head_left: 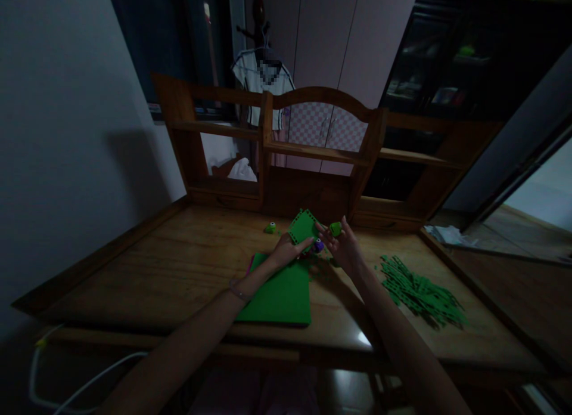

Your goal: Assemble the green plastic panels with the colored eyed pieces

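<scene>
My left hand [286, 250] pinches a small green sheet with a punched, notched edge [303, 226], held up above the desk. My right hand [343, 247] is raised beside it, fingers curled around a small green punch [335, 228]. A small purple punch [318, 245] shows between the two hands; whether a hand holds it I cannot tell. Under my left wrist lies a stack of green sheets [280, 296] on the wooden desk [179, 266].
Another small green punch [270, 228] sits on the desk behind my left hand. A pile of green punched strips [417, 293] lies to the right. A wooden hutch with shelves [313, 152] stands at the back. A white cable [84, 385] hangs at lower left.
</scene>
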{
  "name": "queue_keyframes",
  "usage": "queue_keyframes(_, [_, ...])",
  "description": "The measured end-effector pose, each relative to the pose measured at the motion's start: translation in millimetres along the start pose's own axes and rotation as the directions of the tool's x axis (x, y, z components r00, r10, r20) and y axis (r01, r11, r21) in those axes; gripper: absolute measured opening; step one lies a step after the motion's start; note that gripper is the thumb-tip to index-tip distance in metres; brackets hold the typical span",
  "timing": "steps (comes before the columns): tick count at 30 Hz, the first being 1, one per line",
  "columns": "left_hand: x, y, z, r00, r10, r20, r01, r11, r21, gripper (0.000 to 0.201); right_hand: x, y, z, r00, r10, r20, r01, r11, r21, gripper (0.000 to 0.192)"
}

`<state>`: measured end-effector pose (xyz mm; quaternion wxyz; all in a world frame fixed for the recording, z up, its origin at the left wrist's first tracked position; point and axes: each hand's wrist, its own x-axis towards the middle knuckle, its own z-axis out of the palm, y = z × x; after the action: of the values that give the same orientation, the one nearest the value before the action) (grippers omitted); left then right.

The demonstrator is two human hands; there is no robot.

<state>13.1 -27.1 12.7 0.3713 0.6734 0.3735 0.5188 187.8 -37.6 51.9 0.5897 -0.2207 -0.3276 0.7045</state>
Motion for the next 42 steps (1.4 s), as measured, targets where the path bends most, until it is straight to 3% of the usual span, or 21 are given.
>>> queue_keyframes(8, [1,5,-7.1,0.993,-0.085,-0.087,0.078,0.993,-0.086,0.039,0,-2,-3,1.0,-0.011,-0.029,0.011,1.0,0.006,0.029])
queue_keyframes(11, [0,2,-7.8,0.993,-0.117,-0.034,0.117,0.993,-0.007,0.046,0,-2,-3,0.999,-0.003,-0.042,0.003,1.0,0.002,0.029])
queue_keyframes(23, [-6,13,-4.1,0.979,-0.062,0.193,0.024,0.981,0.195,0.05,0,-1,-2,0.999,-0.028,-0.018,0.028,0.999,-0.02,0.025])
queue_keyframes(26, [-7,16,-5.6,0.968,-0.095,0.233,0.038,0.971,0.237,0.054,-1,0,-2,0.999,-0.031,-0.014,0.03,0.999,-0.033,0.026])
queue_keyframes(32, [-7,8,-6.0,0.978,-0.127,0.163,0.084,0.965,0.249,0.064,1,-1,0,0.999,-0.032,-0.003,0.031,0.998,-0.063,0.026])
queue_keyframes(42, [-3,17,-3.8,0.977,-0.211,0.029,0.21,0.977,0.043,0.059,-5,-3,4,1.0,-0.009,-0.022,0.006,0.994,-0.11,0.031])
